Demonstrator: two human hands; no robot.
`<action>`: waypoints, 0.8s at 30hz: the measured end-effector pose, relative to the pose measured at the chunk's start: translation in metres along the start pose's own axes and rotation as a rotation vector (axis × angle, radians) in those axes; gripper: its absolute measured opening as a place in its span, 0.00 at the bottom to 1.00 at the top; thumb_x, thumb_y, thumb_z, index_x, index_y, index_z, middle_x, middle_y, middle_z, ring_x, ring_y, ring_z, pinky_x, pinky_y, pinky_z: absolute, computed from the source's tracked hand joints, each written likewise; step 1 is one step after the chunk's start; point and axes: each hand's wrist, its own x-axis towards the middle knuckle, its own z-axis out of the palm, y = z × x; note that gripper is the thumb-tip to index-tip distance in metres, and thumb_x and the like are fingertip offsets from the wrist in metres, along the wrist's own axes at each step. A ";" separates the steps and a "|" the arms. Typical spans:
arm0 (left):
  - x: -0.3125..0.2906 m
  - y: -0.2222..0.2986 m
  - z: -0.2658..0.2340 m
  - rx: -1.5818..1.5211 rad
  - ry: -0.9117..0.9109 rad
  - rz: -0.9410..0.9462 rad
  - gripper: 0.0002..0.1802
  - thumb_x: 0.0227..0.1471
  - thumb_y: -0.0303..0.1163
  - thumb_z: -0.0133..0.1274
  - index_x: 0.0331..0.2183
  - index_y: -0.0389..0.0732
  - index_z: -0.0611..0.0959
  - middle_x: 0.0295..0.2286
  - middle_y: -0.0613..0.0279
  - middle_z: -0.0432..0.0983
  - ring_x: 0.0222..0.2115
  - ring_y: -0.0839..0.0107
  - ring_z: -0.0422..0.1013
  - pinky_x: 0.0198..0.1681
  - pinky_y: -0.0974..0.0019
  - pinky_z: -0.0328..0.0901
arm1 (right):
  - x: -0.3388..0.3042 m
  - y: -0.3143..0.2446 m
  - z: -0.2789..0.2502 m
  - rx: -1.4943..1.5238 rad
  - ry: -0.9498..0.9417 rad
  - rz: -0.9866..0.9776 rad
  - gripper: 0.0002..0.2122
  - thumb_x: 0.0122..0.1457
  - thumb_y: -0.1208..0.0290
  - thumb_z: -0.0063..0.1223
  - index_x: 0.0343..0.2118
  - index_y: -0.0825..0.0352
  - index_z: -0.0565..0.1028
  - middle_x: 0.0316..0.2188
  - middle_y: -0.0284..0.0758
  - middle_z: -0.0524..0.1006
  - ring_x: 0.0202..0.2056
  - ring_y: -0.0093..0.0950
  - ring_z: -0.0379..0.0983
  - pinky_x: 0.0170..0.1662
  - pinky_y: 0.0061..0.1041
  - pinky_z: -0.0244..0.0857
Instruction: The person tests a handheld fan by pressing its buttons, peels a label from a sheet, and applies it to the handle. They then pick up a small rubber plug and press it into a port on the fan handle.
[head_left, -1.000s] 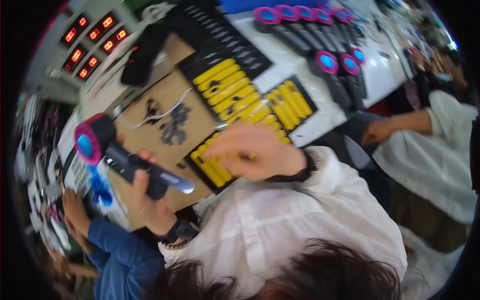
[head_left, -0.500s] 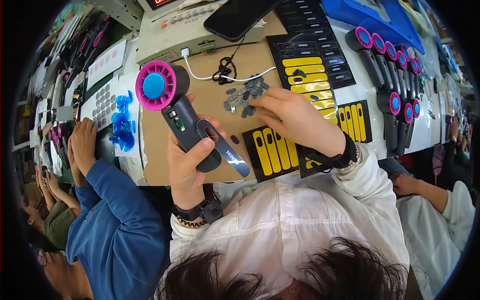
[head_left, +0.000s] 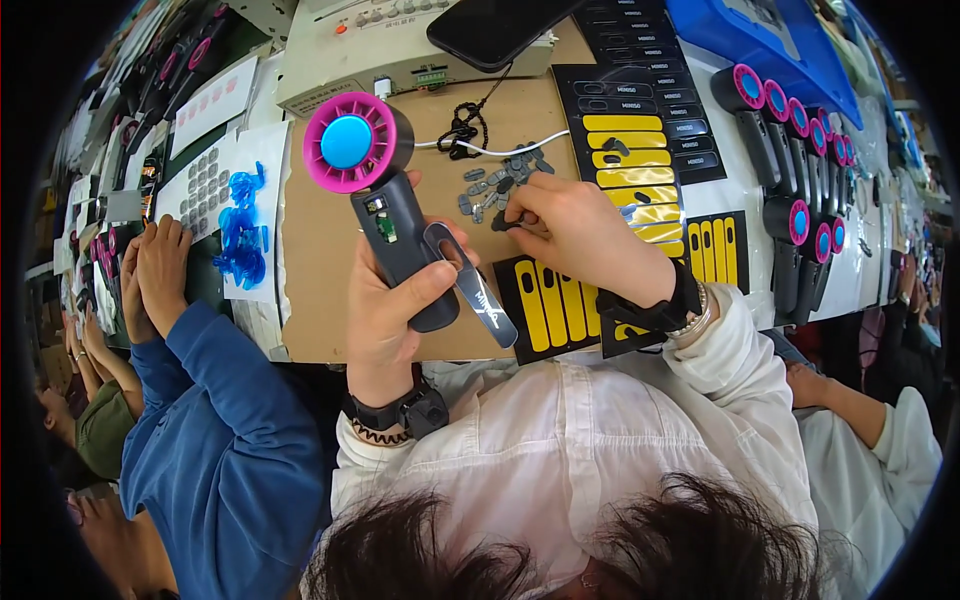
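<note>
My left hand (head_left: 385, 300) is closed round the dark grey handle of a handheld fan (head_left: 398, 235), tilted with its pink ring and blue hub up. A slot in the handle bares a small green circuit board (head_left: 386, 226). Between my left thumb and the handle sticks out a dark glossy panel strip (head_left: 490, 312) with an oval hole at one end. My right hand (head_left: 590, 235) has its thumb and fingertips pinched on a small dark grey oval piece (head_left: 504, 222). Just beyond those fingertips lies a loose pile of similar grey oval pieces (head_left: 484, 187) on the brown board.
Yellow-backed sheets (head_left: 630, 140) lie on the right, beside several finished-looking fans (head_left: 795, 130) and a blue bin (head_left: 770, 50). A control box (head_left: 370, 50) with a phone (head_left: 490, 30) stands behind. Blue film scraps (head_left: 240, 235) and a co-worker's hands (head_left: 160, 270) are left.
My right fingers have closed on a small grey oval piece from the pile. The fan in my left hand appears slightly farther right and higher.
</note>
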 end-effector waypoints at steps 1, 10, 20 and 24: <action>0.000 0.000 0.001 -0.004 -0.001 -0.008 0.42 0.36 0.23 0.60 0.53 0.38 0.59 0.30 0.55 0.72 0.30 0.66 0.72 0.37 0.63 0.67 | 0.000 0.000 -0.001 0.001 -0.001 -0.001 0.06 0.44 0.78 0.56 0.25 0.69 0.71 0.22 0.38 0.71 0.23 0.33 0.72 0.26 0.26 0.66; 0.001 -0.004 0.003 -0.040 -0.049 -0.032 0.41 0.36 0.21 0.60 0.52 0.39 0.60 0.31 0.55 0.73 0.31 0.67 0.72 0.38 0.63 0.67 | -0.004 -0.010 -0.036 0.482 -0.062 0.325 0.04 0.48 0.83 0.53 0.28 0.72 0.73 0.24 0.31 0.73 0.26 0.19 0.73 0.31 0.17 0.68; 0.009 -0.010 0.020 0.066 -0.203 -0.126 0.35 0.36 0.17 0.59 0.48 0.38 0.62 0.32 0.56 0.72 0.33 0.71 0.71 0.39 0.67 0.66 | -0.005 -0.028 -0.075 0.790 -0.003 0.274 0.06 0.50 0.85 0.50 0.33 0.74 0.74 0.32 0.33 0.71 0.32 0.18 0.70 0.38 0.14 0.66; 0.010 -0.012 0.033 0.069 -0.211 -0.146 0.34 0.36 0.17 0.60 0.46 0.38 0.62 0.33 0.58 0.70 0.34 0.72 0.70 0.39 0.69 0.66 | -0.002 -0.035 -0.079 0.906 -0.017 0.361 0.07 0.51 0.84 0.49 0.34 0.74 0.74 0.32 0.33 0.72 0.32 0.18 0.71 0.37 0.15 0.66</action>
